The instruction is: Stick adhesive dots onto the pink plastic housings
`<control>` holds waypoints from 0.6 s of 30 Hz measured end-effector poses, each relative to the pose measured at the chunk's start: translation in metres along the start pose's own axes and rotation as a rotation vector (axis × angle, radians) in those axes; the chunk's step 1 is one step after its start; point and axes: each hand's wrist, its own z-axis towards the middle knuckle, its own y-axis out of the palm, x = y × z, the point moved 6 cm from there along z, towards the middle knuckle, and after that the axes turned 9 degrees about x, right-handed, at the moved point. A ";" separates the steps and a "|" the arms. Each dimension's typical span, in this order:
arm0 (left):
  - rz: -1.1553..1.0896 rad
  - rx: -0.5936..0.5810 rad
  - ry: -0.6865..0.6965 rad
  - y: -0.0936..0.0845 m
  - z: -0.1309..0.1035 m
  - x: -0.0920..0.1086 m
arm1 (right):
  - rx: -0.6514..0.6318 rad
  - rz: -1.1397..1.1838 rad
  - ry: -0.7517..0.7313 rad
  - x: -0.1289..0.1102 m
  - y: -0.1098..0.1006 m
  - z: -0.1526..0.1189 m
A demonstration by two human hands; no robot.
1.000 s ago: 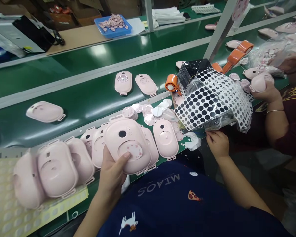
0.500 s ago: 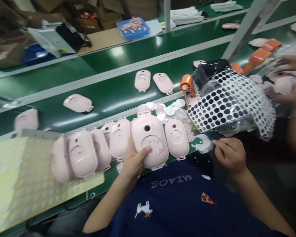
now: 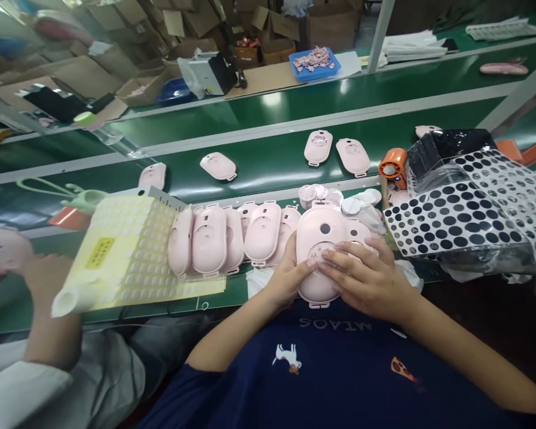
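My left hand point(image 3: 286, 277) grips a pink plastic shell point(image 3: 319, 229) by its left side, the thumb lying over its front. A round patterned sticker point(image 3: 320, 252) sits in the shell's circular recess, partly covered by fingers. My right hand point(image 3: 370, 277) lies across the lower right of the shell, fingers stretched out and pressed on the sticker; its thumb is hidden. Behind the right hand another pink shell point(image 3: 355, 226) shows in part. Several similar shells point(image 3: 262, 232) lean in a row to the left. Loose round stickers point(image 3: 307, 195) are piled just behind the held shell.
Yellow sheets of pale dots point(image 3: 111, 238) lie left, beside a co-worker's hand point(image 3: 49, 277). Dotted black-and-white sheets point(image 3: 446, 217) and an orange handheld fan point(image 3: 392, 164) stand right. More shells point(image 3: 218, 166) lie on the green belt point(image 3: 268, 170). A blue tray point(image 3: 315, 71) is beyond.
My right hand has moved left from beside the crumpled white paper onto the shell. My left hand still grips it. The view has swung left, bringing a co-worker's arm into sight.
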 end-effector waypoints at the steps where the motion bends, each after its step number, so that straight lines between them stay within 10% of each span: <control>1: -0.005 -0.010 0.000 0.001 -0.001 0.001 | -0.006 0.004 0.007 -0.001 0.001 -0.002; 18: 0.277 -0.130 0.072 0.000 0.002 0.005 | -0.234 0.182 -0.036 0.015 -0.010 -0.011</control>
